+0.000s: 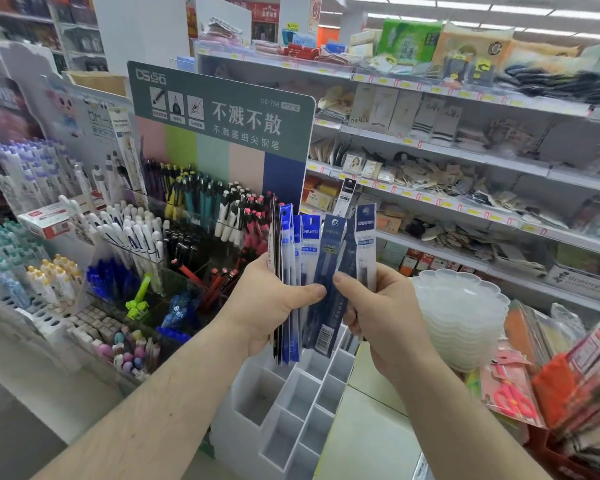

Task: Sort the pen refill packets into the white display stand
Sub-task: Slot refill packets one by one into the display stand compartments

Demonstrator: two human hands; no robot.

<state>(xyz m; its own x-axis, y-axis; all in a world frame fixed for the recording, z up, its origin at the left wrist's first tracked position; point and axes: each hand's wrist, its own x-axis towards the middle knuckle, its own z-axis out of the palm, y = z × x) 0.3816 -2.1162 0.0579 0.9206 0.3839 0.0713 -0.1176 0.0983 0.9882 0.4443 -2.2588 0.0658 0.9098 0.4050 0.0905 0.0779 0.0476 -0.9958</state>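
My left hand grips a fanned bundle of several blue and white pen refill packets, held upright at chest height. My right hand pinches the rightmost packets of the fan, its thumb pressed on a dark blue one. Below both hands stands the white display stand, a stepped box of square compartments. The compartments that I can see hold nothing. One black packet sticks up behind the fan; what holds it is hidden.
A pen display with a grey-green sign fills the left and centre behind the stand. A stack of clear plastic palettes sits right of my right hand. Packaged scissors and red goods lie at lower right. Store shelves run along the right.
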